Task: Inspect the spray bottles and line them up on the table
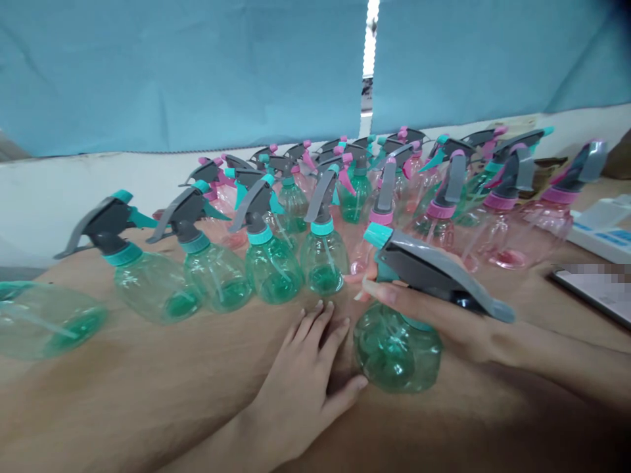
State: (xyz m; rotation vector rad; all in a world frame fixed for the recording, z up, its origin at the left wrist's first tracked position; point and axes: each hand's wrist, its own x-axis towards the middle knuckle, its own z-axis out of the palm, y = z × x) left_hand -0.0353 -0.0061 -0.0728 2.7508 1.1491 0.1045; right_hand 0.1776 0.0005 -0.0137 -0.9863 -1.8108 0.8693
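My right hand is wrapped round the neck of a green spray bottle with a grey and teal trigger head. The bottle leans a little, its nozzle pointing left; whether its base touches the table is hard to tell. Flat on the wooden table lies my left hand, fingers spread, its thumb close to that bottle's base. Just beyond its fingertips stands another green spray bottle. Further green spray bottles continue the row to the left.
Several pink spray bottles crowd the right and back, mixed with green ones. At the right lie a phone and a white power strip. A blue curtain hangs behind, above a white wall.
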